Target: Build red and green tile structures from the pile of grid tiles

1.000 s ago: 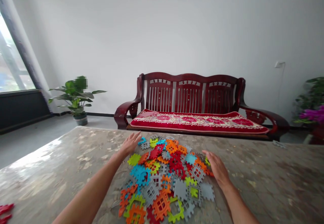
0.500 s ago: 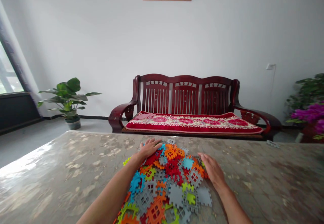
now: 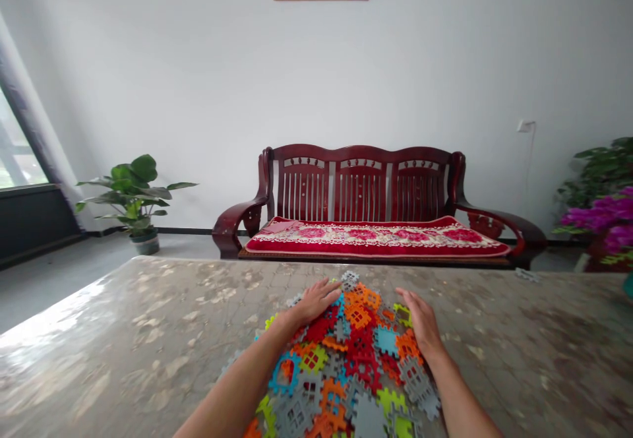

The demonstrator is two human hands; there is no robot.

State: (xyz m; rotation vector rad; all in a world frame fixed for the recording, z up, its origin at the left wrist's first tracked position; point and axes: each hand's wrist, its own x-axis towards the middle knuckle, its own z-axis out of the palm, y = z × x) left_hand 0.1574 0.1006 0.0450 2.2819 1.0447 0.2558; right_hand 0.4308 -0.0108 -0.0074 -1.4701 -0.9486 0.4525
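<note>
A heap of flat, notched plastic tiles (image 3: pixel 353 359) in red, orange, grey, blue and green lies on the marbled table (image 3: pixel 148 332) in front of me. My left hand (image 3: pixel 314 303) rests palm down on the far left of the heap, fingers stretched out over the tiles. My right hand (image 3: pixel 420 322) lies flat on the heap's far right edge, fingers together and extended. Neither hand grips a tile. A single grey tile (image 3: pixel 350 278) sticks out at the far end of the heap between my hands.
A dark red wooden bench (image 3: pixel 366 194) with a red flowered cushion stands behind the table. A potted green plant (image 3: pixel 131 194) sits on the floor at left. Purple flowers (image 3: pixel 606 217) stand at right. One small grey piece (image 3: pixel 525 274) lies at the table's far right edge.
Both hands have drawn inward over the heap, the left sliding right and the right sliding left, pushing the tiles into a tighter pile. The view has tilted up a little.
</note>
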